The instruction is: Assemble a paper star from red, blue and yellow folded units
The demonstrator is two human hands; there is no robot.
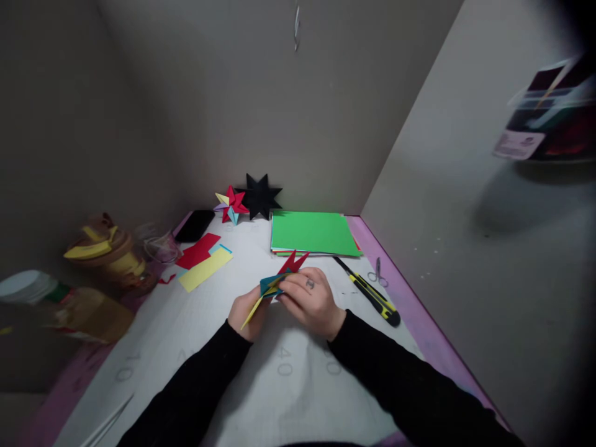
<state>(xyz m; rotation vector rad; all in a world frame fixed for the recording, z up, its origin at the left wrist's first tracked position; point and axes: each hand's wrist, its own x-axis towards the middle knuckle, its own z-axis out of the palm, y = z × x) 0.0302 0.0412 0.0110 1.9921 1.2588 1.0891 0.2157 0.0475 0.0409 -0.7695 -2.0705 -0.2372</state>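
Above the middle of the white-covered table, both my hands hold a folded paper piece [270, 284] of teal, yellow and red strips. My left hand [246, 310] is closed on its left side, its fingers mostly behind the paper. From the right, my right hand [310, 298] pinches the piece between thumb and fingers. Red pointed ends stick up beyond the fingers, and a yellow strip hangs down over my left hand. Just beyond my hands lies a stack of coloured paper [316, 233] with a green sheet on top.
Right of my hands lie a black-yellow utility knife [372, 295] and small scissors [378, 273]. Red, blue and yellow paper strips [205, 271] lie left. Behind stand a multicoloured paper star [231, 205], a black star [259, 197] and a phone [195, 226]. Tweezers [109, 422] lie front left, near a bottle [88, 307].
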